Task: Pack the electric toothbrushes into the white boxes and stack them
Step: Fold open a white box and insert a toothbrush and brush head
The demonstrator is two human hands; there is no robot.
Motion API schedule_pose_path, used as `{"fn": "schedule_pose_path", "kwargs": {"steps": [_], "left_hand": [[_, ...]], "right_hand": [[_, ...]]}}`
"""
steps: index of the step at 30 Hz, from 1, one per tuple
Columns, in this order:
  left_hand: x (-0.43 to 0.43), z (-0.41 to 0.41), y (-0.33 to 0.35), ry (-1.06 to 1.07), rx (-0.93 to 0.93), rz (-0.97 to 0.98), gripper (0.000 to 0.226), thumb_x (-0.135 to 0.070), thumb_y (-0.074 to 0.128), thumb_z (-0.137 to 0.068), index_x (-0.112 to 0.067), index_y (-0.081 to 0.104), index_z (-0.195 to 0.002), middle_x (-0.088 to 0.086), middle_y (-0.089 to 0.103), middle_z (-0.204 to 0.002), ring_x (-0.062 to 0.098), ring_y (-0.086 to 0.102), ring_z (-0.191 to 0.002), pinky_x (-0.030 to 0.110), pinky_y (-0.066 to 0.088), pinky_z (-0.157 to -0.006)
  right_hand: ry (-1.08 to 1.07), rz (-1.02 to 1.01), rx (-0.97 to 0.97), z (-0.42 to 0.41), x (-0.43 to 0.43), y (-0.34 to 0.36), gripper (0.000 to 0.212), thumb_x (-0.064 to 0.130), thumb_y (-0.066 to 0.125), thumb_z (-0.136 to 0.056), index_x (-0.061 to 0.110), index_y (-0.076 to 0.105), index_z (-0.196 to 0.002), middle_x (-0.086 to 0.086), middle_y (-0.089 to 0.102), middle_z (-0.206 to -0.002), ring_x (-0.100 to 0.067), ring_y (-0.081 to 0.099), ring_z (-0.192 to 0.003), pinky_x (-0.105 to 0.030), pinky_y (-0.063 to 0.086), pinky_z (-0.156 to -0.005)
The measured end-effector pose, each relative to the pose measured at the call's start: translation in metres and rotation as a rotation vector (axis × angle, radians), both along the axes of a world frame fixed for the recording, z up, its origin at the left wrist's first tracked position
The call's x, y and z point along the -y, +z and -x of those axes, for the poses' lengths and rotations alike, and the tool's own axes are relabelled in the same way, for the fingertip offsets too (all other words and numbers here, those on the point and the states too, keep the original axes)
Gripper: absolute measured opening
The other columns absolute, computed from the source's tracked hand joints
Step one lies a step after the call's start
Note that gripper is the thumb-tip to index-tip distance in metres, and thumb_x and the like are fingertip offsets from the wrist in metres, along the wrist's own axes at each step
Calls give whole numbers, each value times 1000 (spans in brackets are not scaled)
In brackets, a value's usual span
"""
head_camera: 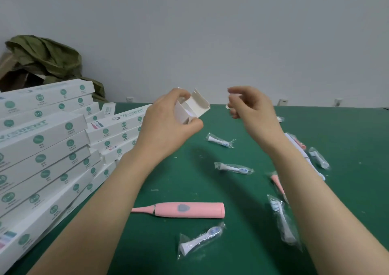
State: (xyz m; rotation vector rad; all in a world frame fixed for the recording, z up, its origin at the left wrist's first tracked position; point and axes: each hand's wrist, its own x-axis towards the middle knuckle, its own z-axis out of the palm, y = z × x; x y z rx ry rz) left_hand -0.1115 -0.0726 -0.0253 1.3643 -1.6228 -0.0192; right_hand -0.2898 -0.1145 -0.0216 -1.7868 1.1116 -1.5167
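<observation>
My left hand (pixel 168 117) grips a white box (pixel 194 106) by its open end, flaps spread, held above the green table (pixel 347 127). My right hand (pixel 250 104) hovers just to the right of the box with fingers curled; a small white piece shows behind its fingertips, and I cannot tell whether the hand holds it. A pink electric toothbrush handle (pixel 183 210) lies on the table below my arms. Several brush heads in clear bags lie around it, among them one (pixel 220 140), one (pixel 234 168) and one (pixel 200 241).
Stacks of closed white boxes (pixel 48 144) with green print fill the left side. A green cloth over a cardboard box (pixel 44 58) sits at the back left against the wall. More bagged heads and a white-and-pink toothbrush (pixel 299 148) lie at the right.
</observation>
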Motion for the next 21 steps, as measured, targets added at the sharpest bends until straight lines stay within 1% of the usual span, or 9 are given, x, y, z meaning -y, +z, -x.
{"fn": "schedule_pose_path", "kwargs": {"steps": [2,4,6,9,11,14,16,18,21], "left_hand": [[1,-3,0,7,-21,-7,43,-25,67,-73,-27,58,-114,-11,53,-90,11,44,-76,15,32,-62],[2,-4,-1,2,-20,-9,43,-25,67,-73,-27,57,-115,-11,55,-94,10,46,-77,12,33,-63],[3,-4,-4,-26,17,-17,45,-23,68,-72,-29,57,-115,-12,55,-96,5,46,-77,5,32,-63],[6,-3,-10,-91,113,-34,50,-22,70,-69,-29,56,-117,-12,55,-99,4,41,-77,3,30,-65],[9,-4,-14,-108,151,-52,51,-22,71,-68,-29,56,-117,-12,55,-100,3,40,-80,3,31,-67],[13,-6,-21,-114,180,-93,51,-24,70,-68,-31,55,-117,-9,58,-105,8,46,-85,11,35,-70],[15,-6,-24,-120,199,-99,53,-26,70,-68,-32,54,-118,-10,58,-109,9,47,-89,11,35,-71],[16,-4,-25,-122,204,-93,52,-29,70,-66,-34,53,-115,-12,58,-107,7,47,-86,8,33,-70],[15,-1,-24,-123,180,-94,44,-33,67,-63,-40,48,-102,-17,57,-98,1,48,-80,10,33,-63]], "right_hand": [[-126,-147,-413,21,15,-16,22,16,64,-87,16,63,-109,-4,68,-100,-10,57,-80,-24,44,-74],[-54,-376,-847,30,22,-38,31,20,71,-82,15,65,-111,-2,67,-108,-12,57,-87,-21,42,-76],[25,-522,-1010,31,24,-55,28,26,75,-79,19,67,-105,0,66,-106,-13,59,-88,-20,44,-74],[-11,-474,-1094,28,24,-62,12,32,70,-83,22,62,-85,0,65,-94,-12,57,-77,-19,41,-58],[3,-387,-999,30,26,-55,14,30,66,-87,22,57,-80,1,63,-85,-10,55,-69,-19,41,-57],[296,-442,-270,33,13,-26,10,16,65,-88,20,59,-81,1,68,-75,-9,59,-63,-19,50,-60],[486,-448,40,32,0,-5,13,13,68,-83,24,66,-78,1,66,-72,-9,57,-63,-17,48,-57],[549,-423,102,22,-9,8,11,13,69,-78,23,70,-73,0,64,-69,-10,52,-60,-16,43,-53],[242,-233,-162,1,-19,11,7,10,68,-80,15,72,-76,6,63,-61,-2,47,-51,-13,37,-48]]}}
